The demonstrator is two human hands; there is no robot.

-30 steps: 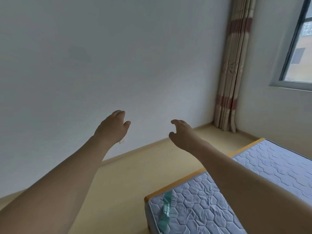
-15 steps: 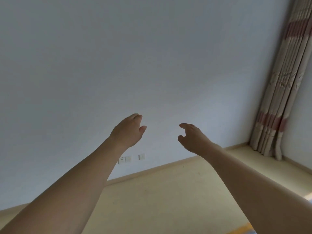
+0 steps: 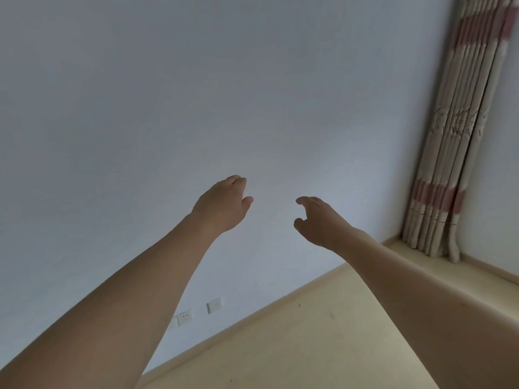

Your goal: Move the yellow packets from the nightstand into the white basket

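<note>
Bare left hand (image 3: 222, 204) and right hand (image 3: 318, 220) hover apart, empty.

Head view: forward, toward wall (image 3: 196, 94), floor (image 3: 309, 346).

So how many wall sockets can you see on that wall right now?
2 in plain view: one wall socket beside the left forearm, one wall socket just right of it. Part of another plate shows at the arm's edge; more may be hidden.

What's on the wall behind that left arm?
Two white wall outlets peek out beside the left forearm, low on the wall, with a third plate to their right. The arm covers whatever lies further left.
</note>
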